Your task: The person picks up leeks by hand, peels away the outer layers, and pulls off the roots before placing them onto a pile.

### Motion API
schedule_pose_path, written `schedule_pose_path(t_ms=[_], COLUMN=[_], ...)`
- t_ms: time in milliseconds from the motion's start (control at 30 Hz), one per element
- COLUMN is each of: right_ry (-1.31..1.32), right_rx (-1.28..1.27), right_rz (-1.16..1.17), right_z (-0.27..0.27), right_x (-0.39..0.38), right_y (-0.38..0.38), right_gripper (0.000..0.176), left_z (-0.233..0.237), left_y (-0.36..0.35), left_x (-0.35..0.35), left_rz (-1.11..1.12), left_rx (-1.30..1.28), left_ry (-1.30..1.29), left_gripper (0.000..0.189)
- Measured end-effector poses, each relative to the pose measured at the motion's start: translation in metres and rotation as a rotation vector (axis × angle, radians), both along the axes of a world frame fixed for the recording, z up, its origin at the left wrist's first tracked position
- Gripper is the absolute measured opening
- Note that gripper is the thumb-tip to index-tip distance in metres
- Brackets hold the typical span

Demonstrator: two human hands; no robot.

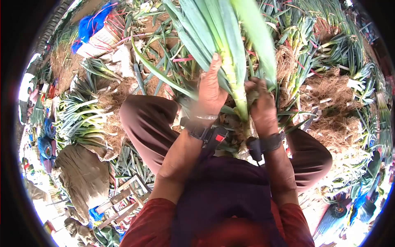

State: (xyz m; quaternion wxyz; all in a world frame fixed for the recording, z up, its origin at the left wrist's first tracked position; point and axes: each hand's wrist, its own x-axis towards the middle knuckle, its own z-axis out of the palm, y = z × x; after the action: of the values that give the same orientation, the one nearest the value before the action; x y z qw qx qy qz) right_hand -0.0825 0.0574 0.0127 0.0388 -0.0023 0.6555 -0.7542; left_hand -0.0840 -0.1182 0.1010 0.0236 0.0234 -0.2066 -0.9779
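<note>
A large leek (230, 70) stands in front of my chest, its broad green leaves fanning toward the top and its pale stem pointing down at my lap. My left hand (211, 92) is wrapped round the stem from the left, with the thumb up along the leaves. On the right side, my right hand (263, 108) has its fingers curled near a leaf that is blurred by motion. What those fingers hold, if anything, is too blurred to make out. The roots hang between my crossed legs.
Piled leeks (86, 119) lie at the left, and rooty bundles (329, 94) lie at the right. A brown cloth sack (82, 177) and a wooden frame (123, 197) are at lower left. Upper left holds a white sack (103, 41) with blue material (94, 24).
</note>
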Motion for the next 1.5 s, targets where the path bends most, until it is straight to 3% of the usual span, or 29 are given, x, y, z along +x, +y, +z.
schedule_pose_path(t_ms=[67,100,167,233,267,367,433,533,567,633,667,700,733,767,867,933,1000,1033,1100,1133,1167,1200,1267,1300,1367,1400,1433,1500], right_ry=[-0.371,-0.085,0.078,-0.177,-0.307,-0.031,0.044,-0.122,-0.129,-0.054,-0.001,0.010,0.047,0.087,0.261,0.373,0.355,0.338,0.369,0.381,0.373,0.413,0.404,0.384,0.283,0.311,0.297,0.292], right_rx=[-0.506,-0.006,0.524,1.008,1.458,1.041,0.524,-0.001,0.175,0.156,-0.033,0.320,0.242,0.166,0.426,0.291,0.267,0.261,0.269,0.266,0.100,0.162,0.376,0.376,0.255,0.240,0.301,0.320], right_rz=[-0.118,-0.090,-0.083,0.019,0.153,0.271,0.347,0.638,0.737,0.369,0.241,0.258,0.216,0.177,0.105,0.134,0.117,0.087,0.063,0.049,0.020,0.013,-0.059,-0.072,-0.104,-0.154,-0.160,-0.158], right_z=[-0.024,-0.052,-0.072,-0.054,-0.035,-0.066,-0.002,0.014,0.006,-0.001,-0.004,0.027,0.013,0.000,0.048,0.053,0.070,0.073,0.089,0.094,0.087,0.108,0.111,0.114,0.108,0.112,0.111,0.099], right_x=[-0.002,0.003,0.009,0.027,0.044,0.053,0.048,0.073,0.082,0.103,0.105,0.107,0.107,0.107,0.110,0.108,0.109,0.107,0.102,0.100,0.097,0.098,0.091,0.090,0.089,0.091,0.094,0.100], right_y=[0.042,0.064,0.090,0.100,0.105,0.126,0.076,0.021,0.011,-0.010,-0.020,-0.021,-0.022,-0.023,-0.031,-0.030,-0.023,-0.020,-0.007,-0.002,0.002,0.013,0.025,0.029,0.027,0.023,0.023,0.024], right_gripper=[0.021,0.022,0.027,0.040,0.050,0.064,0.068,0.049,0.044,0.033,0.027,0.023,0.024,0.025,0.028,0.035,0.037,0.037,0.038,0.038,0.038,0.039,0.038,0.038,0.037,0.039,0.040,0.043], left_z=[-0.006,0.005,0.020,0.034,0.039,0.048,0.049,0.066,0.069,0.045,0.045,0.044,0.053,0.046,0.046,0.010,0.005,-0.029,-0.049,-0.060,-0.132,-0.111,-0.143,-0.129,-0.053,0.001,0.019,0.072], left_y=[-0.006,-0.011,-0.027,-0.047,-0.057,-0.070,-0.067,-0.052,-0.046,-0.041,-0.029,-0.017,-0.008,0.001,0.006,-0.007,-0.008,-0.030,-0.037,-0.035,-0.087,-0.095,-0.114,-0.107,-0.066,-0.033,-0.012,0.027], left_x=[0.003,0.006,0.009,0.006,0.005,0.004,-0.002,-0.002,0.001,0.004,0.010,0.016,0.027,0.026,0.014,-0.004,-0.006,-0.017,-0.011,-0.007,-0.017,0.000,-0.016,-0.016,-0.015,-0.009,-0.012,-0.011], left_rz=[0.047,0.040,0.054,0.081,0.090,0.139,0.210,0.217,0.136,0.360,0.312,0.264,0.054,0.074,-0.032,-0.136,0.226,0.076,0.292,0.493,0.265,0.193,0.051,0.016,-0.039,0.091,0.206,0.161], left_rx=[-0.082,-0.098,-0.173,-0.182,-0.205,-0.175,-0.124,-0.095,0.063,-0.419,-0.443,-0.467,-0.306,-0.300,0.115,0.342,-0.097,-0.111,-0.382,-0.592,-0.822,-1.296,-1.926,-2.022,-2.174,-1.885,-1.435,-0.993], left_ry=[0.057,0.064,0.068,0.102,0.142,0.182,0.183,0.130,0.149,0.304,0.313,0.322,0.257,0.178,0.051,0.033,-0.228,-0.207,-0.433,-0.368,-0.401,-0.448,-0.353,-0.121,0.350,0.221,0.296,0.361], left_gripper=[0.055,0.059,0.071,0.063,0.061,0.047,0.042,0.040,0.040,0.043,0.045,0.047,0.050,0.052,0.046,0.039,0.031,0.029,0.034,0.037,0.042,0.049,0.052,0.050,0.047,0.036,0.029,0.043])
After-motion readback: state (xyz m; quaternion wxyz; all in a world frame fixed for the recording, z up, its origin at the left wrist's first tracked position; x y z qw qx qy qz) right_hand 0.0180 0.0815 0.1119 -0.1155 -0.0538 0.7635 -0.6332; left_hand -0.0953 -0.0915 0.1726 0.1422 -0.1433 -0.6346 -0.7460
